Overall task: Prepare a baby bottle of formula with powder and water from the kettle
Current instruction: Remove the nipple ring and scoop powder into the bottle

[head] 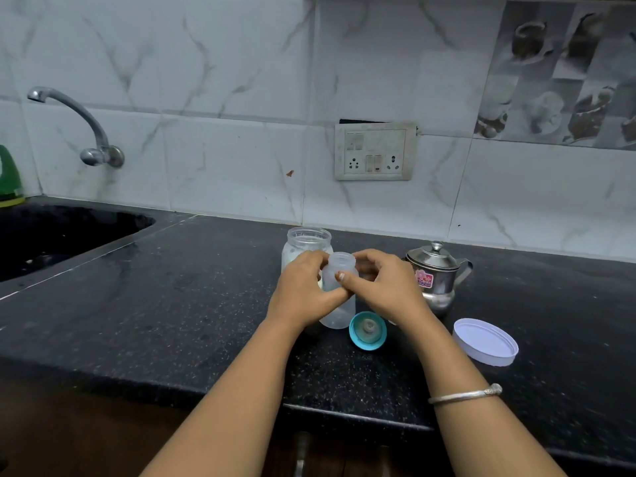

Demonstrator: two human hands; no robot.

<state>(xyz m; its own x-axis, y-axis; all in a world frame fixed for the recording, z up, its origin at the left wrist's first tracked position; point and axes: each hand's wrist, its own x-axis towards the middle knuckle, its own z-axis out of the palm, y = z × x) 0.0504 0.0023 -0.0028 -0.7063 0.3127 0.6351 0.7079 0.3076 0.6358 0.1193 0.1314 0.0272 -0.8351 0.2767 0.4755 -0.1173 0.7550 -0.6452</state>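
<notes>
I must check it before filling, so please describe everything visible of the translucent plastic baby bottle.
The translucent plastic baby bottle stands upright on the black speckled stone counter. Its wide neck is open, without cap. The left hand grips its side; the right hand holds it with the thumb across the front. Contents cannot be told.
</notes>
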